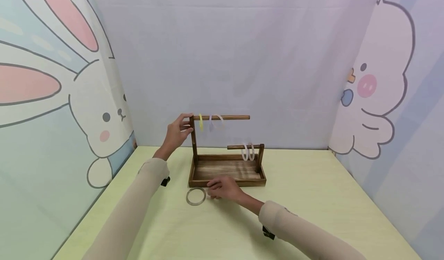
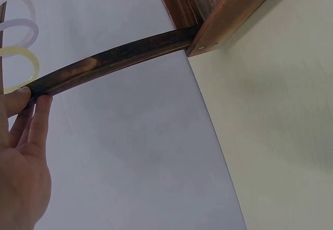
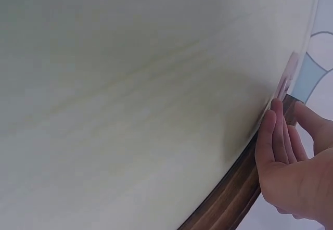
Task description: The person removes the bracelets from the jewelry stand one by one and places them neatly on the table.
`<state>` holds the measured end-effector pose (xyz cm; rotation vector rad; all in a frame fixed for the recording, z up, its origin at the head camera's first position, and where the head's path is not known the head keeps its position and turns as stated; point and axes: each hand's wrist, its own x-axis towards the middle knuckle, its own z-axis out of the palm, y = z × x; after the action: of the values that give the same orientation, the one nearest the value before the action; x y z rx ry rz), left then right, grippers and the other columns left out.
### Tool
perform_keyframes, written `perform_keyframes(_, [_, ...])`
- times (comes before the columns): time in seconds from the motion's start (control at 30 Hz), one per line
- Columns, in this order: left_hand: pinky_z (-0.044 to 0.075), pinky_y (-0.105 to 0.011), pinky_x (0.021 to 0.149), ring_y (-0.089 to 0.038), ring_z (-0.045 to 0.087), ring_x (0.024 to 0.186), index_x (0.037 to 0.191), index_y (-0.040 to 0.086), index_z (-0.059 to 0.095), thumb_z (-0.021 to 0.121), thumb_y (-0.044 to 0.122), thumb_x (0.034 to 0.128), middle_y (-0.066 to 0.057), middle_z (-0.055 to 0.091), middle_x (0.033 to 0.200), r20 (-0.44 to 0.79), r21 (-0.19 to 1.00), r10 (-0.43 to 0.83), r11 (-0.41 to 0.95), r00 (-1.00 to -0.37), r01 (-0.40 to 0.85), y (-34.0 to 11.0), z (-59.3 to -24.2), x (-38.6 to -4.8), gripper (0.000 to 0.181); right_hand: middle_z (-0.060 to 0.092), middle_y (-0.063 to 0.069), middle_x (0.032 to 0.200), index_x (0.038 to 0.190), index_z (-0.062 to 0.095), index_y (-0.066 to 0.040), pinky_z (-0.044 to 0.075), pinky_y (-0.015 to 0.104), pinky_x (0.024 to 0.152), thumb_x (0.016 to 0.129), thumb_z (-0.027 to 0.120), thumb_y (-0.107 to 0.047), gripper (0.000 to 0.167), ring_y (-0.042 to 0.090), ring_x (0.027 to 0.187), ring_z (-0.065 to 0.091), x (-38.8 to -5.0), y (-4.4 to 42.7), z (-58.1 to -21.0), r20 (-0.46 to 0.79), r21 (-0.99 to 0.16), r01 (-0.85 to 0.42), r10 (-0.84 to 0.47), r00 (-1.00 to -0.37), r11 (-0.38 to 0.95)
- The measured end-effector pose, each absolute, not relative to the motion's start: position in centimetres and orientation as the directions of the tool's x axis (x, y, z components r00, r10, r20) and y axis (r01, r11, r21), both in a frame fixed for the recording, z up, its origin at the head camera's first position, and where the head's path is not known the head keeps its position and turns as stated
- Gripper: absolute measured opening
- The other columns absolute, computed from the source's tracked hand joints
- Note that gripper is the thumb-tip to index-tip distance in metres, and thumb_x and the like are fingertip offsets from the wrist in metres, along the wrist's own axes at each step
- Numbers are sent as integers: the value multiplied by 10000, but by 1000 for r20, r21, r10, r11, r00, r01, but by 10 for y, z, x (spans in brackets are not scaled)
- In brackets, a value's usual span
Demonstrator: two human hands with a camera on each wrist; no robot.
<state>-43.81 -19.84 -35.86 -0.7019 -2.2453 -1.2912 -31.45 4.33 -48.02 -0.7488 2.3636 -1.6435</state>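
Observation:
A dark wooden rack (image 1: 195,142) with a tray base stands on the table. My left hand (image 1: 176,134) pinches the top of its tall post (image 2: 119,57) between thumb and fingers. On the upper bar hang a yellow bangle (image 1: 201,122), a lilac bangle (image 1: 210,123) and a pale bangle (image 1: 220,119). Two whitish bangles (image 1: 252,152) hang on the lower bar. A greyish, clear-looking bangle (image 1: 195,204) lies flat on the table before the tray. Just right of it is my right hand (image 1: 225,188), its thumb (image 3: 310,120) apart from the fingers and nothing visibly held.
The tray's front wall (image 1: 239,183) runs close behind the right hand. A pale yellow table (image 1: 305,198) spreads around the rack. Cloth walls enclose it, with a printed rabbit (image 1: 93,109) at left and a printed chick (image 1: 381,59) at right.

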Motion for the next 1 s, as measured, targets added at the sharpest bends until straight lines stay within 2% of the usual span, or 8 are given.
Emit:
perform_keyframes(0.2, [605,-488,935,-392,710,1130,1446,170,579,696,-81,954,-264,681,1282,605,648,198,440,-771,621,-200,-359,-437,565,775,194,1030,1124,755,83,626,253,778,924,779,-28,230,304,952,767,-324,53,-476,156,-876,-340,-465,-871,343])
perform_keyframes(0.43, [606,-484,932,-401,711,1124,1443,161,582,701,-87,948,-269,682,1280,610,646,198,435,-767,627,-199,-358,-437,567,768,211,1044,1160,729,100,638,305,800,944,760,-31,255,325,962,762,-328,62,-448,208,-854,-393,-469,-858,341])
perform_keyframes(0.7, [606,-493,927,-405,709,1128,1451,160,576,701,-76,952,-261,677,1296,612,641,202,439,-764,630,-200,-358,-438,566,788,125,1024,1144,779,-10,631,297,768,953,767,-88,207,243,935,764,-338,70,-427,269,-771,-465,-440,-857,435])
perform_keyframes(1.0, [603,-487,936,-393,704,1144,1454,175,579,698,-73,954,-252,677,1303,602,654,200,431,-773,621,-200,-357,-439,571,783,124,1082,1198,757,-9,636,323,832,946,774,-81,263,224,973,766,-350,79,-401,304,-810,-445,-376,-876,381])
